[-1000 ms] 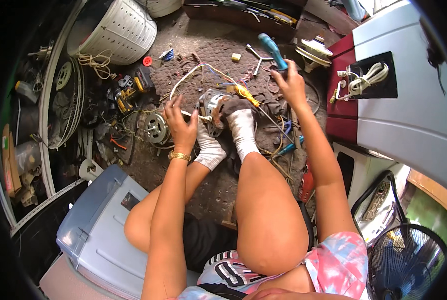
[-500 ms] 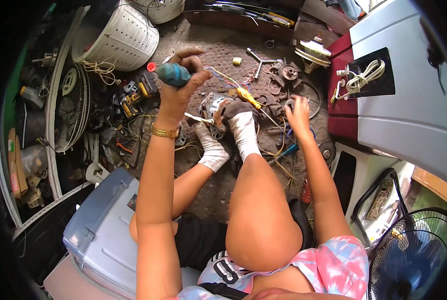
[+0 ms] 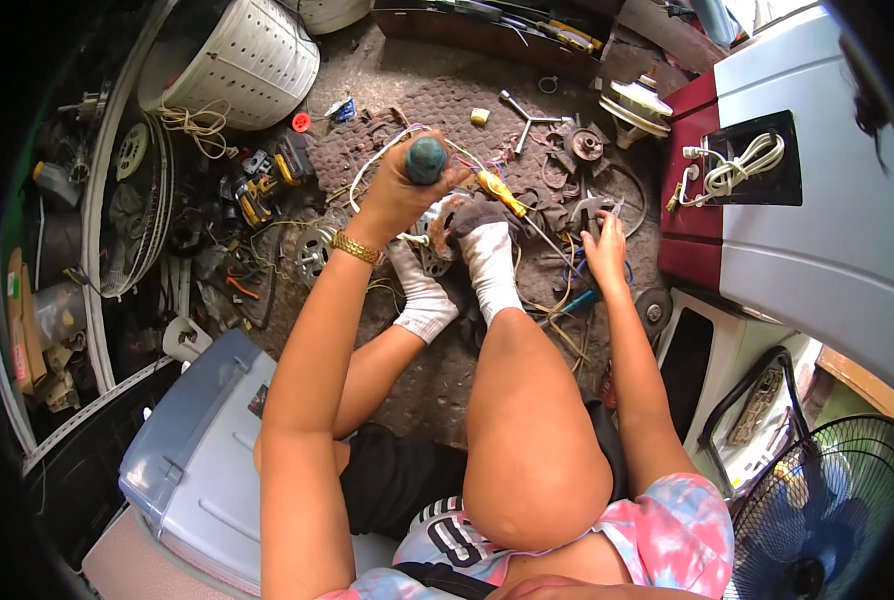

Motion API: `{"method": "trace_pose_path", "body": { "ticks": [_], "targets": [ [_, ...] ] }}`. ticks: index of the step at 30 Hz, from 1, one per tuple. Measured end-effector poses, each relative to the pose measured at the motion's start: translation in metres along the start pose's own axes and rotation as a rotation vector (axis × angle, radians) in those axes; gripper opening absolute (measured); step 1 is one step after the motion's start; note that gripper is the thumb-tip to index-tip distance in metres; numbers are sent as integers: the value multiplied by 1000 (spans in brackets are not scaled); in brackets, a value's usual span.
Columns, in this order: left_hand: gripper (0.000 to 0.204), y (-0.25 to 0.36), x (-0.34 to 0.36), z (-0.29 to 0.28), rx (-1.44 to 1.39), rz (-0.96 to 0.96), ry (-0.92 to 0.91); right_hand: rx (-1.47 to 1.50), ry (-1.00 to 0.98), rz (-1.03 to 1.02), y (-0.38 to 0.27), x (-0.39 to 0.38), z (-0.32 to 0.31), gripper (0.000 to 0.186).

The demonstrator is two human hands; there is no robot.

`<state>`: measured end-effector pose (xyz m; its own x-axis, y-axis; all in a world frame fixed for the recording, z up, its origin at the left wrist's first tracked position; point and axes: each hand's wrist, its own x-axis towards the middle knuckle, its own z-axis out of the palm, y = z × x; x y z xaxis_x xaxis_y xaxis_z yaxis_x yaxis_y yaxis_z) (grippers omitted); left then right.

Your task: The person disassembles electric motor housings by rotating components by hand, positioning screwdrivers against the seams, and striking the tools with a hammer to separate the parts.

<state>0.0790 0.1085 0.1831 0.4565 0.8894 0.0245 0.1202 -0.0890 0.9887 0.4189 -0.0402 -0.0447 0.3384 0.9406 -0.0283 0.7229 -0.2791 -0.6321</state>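
My left hand [image 3: 395, 200] is closed round a screwdriver [image 3: 426, 160], whose teal handle shows end-on; its shaft is hidden. Beneath that hand, a metal motor part [image 3: 433, 215] with a rusty middle lies between my socked feet. White and coloured wires run out past it. Out to the right, my right hand [image 3: 605, 250] is lowered among dark metal parts, its fingers bent round a small greyish piece too unclear to name. A yellow-handled screwdriver [image 3: 501, 190] rests between the two hands. Below my right fingers is a teal-handled tool [image 3: 574, 303].
A three-armed wrench [image 3: 525, 121] and a white pulley-like part [image 3: 635, 106] lie farther off. At left are a yellow-black power drill [image 3: 255, 199] and a perforated white drum [image 3: 242, 65]. A grey-and-maroon appliance [image 3: 767, 110] and a fan [image 3: 827, 510] stand at right.
My left hand has moved right and down with the screwdriver, whose handle now points up at me. My right hand has shifted slightly down onto the metal parts.
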Motion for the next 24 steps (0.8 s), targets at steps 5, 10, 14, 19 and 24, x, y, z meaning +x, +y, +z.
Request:
{"method": "trace_pose_path", "body": {
  "ticks": [5,10,14,19,24],
  "targets": [
    [27,13,1,3,149,-2,-50,-81,6,-41,-3,0,0,55],
    [25,3,-2,9,173,5,-121,-56,-9,6,4,8,5,57],
    [23,7,0,16,216,53,-160,-162,-98,112,31,17,-6,52],
    [20,4,-15,11,166,30,-120,135,-97,176,18,19,-37,39],
    [28,10,-24,4,197,27,-148,423,-316,290,-32,27,-92,38]
  ]
}}
